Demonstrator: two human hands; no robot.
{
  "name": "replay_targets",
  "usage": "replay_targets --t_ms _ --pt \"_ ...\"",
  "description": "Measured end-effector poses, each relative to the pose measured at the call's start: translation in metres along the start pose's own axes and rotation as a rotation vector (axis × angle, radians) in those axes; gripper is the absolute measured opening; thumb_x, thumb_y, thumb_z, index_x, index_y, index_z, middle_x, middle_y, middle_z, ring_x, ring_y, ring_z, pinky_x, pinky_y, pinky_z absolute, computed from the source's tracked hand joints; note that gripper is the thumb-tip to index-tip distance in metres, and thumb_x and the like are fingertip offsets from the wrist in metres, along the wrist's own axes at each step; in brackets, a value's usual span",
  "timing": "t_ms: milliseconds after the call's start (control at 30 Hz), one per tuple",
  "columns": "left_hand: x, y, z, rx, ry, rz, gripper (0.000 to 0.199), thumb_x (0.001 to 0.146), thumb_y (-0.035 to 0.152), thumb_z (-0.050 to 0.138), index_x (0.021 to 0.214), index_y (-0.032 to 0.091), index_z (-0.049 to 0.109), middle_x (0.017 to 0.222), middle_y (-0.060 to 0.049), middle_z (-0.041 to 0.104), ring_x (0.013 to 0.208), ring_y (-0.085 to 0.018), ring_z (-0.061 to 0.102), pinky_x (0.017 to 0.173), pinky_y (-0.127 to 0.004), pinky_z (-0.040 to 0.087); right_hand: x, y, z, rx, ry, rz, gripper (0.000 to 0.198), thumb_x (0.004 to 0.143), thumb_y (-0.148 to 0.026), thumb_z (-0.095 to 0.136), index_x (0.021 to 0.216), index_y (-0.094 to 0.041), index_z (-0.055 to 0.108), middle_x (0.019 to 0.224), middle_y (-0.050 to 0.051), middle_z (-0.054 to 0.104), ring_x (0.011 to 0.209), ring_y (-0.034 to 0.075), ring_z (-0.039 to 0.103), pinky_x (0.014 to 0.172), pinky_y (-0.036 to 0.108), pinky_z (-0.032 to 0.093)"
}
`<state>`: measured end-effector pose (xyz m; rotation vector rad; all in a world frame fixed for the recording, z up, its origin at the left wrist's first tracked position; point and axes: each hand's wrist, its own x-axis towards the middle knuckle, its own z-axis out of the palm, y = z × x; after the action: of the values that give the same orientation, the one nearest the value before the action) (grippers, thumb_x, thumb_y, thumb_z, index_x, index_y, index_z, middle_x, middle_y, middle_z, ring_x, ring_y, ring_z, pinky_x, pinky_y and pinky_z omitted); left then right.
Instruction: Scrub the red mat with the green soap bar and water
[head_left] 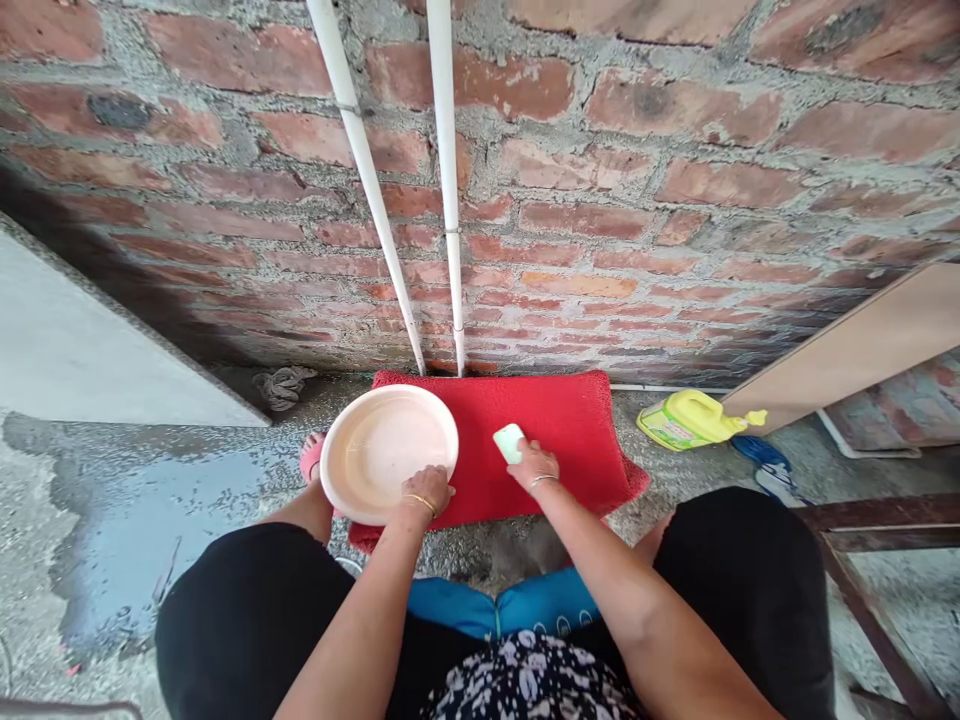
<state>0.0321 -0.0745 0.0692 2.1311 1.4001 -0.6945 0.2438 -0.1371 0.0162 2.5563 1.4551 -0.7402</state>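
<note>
Red brick is seen across the wall point(675, 190), flanked by a pale board point(97, 325) at left and a tan board point(862, 340) at right. Below, the rough floor point(202, 510) is wetted at left. Two white pipes point(447, 150) are run down the wall to behind the cloth. A dark frame point(862, 514) is set at far right, a yellow jug point(686, 420) is stood before the tan board, and a grey rag point(283, 387) is crumpled near the wall at left.

The cloth point(555, 400) is spread on the floor, its long axis laid left to right along the wall; its left part is covered by the round basin point(382, 440). The block point(509, 441) is pointed away from the right hand point(535, 464), leftward and toward the wall.

Bright red and shaggy-edged, the cloth is creased at right. The basin is pale pink and glossy; its near right rim is grasped in the left hand's point(429, 491) narrow grip. Pale green, with rounded corners, the block is held in the right grip, over the cloth; whether they touch cannot be told.
</note>
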Motion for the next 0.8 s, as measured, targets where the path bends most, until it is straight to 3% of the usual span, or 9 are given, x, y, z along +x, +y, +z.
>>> replay_targets --t_ms 167,267,367,533,667,733,800 --pt "0.005 -0.003 0.013 -0.076 0.049 -0.011 0.040 0.081 0.035 0.053 0.118 0.019 0.051 0.123 -0.013 0.057 0.113 -0.024 0.056 0.092 -0.036 0.043 -0.003 0.121 -0.014 0.265 0.087 0.540 0.050 0.074 -0.048 0.057 0.115 -0.020 0.052 0.110 0.013 0.059 0.097 0.027 0.060 0.076 0.035 0.044" --pt "0.011 -0.006 0.028 -0.133 0.069 -0.027 0.050 0.082 0.036 0.051 0.128 0.022 0.041 0.130 -0.012 0.051 0.116 -0.025 0.052 0.094 -0.038 0.042 0.000 0.147 -0.012 0.418 0.145 0.602 0.048 0.077 -0.051 0.054 0.110 -0.016 0.054 0.105 0.015 0.062 0.095 0.026 0.061 0.072 0.031 0.045" --pt "0.018 -0.008 0.038 -0.141 0.075 -0.054 0.052 0.083 0.034 0.049 0.133 0.023 0.037 0.133 -0.013 0.048 0.118 -0.028 0.050 0.093 -0.043 0.042 0.010 0.116 -0.008 0.452 0.183 0.468 0.047 0.075 -0.049 0.058 0.109 -0.017 0.053 0.104 0.011 0.063 0.094 0.022 0.061 0.075 0.028 0.044" --pt "0.025 -0.007 0.042 -0.145 0.070 -0.068 0.050 0.083 0.029 0.047 0.132 0.024 0.037 0.131 -0.012 0.048 0.117 -0.028 0.049 0.092 -0.043 0.041 0.025 0.002 0.002 0.333 0.131 0.135 0.048 0.070 -0.048 0.063 0.111 -0.023 0.052 0.106 0.005 0.060 0.096 0.019 0.059 0.079 0.026 0.042" --pt "0.028 -0.006 0.041 -0.149 0.071 -0.047 0.047 0.081 0.029 0.050 0.126 0.023 0.041 0.127 -0.012 0.049 0.113 -0.027 0.052 0.090 -0.040 0.042 0.025 -0.077 0.018 0.154 0.055 -0.123 0.045 0.073 -0.046 0.060 0.112 -0.024 0.052 0.106 0.006 0.058 0.095 0.021 0.058 0.079 0.030 0.041" --pt "0.029 -0.007 0.041 -0.150 0.070 -0.045 0.046 0.080 0.029 0.052 0.125 0.022 0.042 0.125 -0.012 0.050 0.111 -0.027 0.053 0.089 -0.039 0.042 0.023 -0.097 0.022 0.080 0.000 -0.182 0.043 0.076 -0.047 0.056 0.112 -0.024 0.052 0.107 0.008 0.057 0.094 0.022 0.058 0.079 0.032 0.040" --pt "0.028 -0.007 0.040 -0.154 0.057 -0.044 0.048 0.080 0.030 0.052 0.126 0.022 0.040 0.124 -0.012 0.051 0.111 -0.026 0.053 0.089 -0.038 0.042 0.023 -0.100 0.020 0.012 -0.035 -0.196 0.045 0.076 -0.049 0.056 0.113 -0.025 0.052 0.109 0.009 0.056 0.096 0.024 0.057 0.081 0.035 0.039"
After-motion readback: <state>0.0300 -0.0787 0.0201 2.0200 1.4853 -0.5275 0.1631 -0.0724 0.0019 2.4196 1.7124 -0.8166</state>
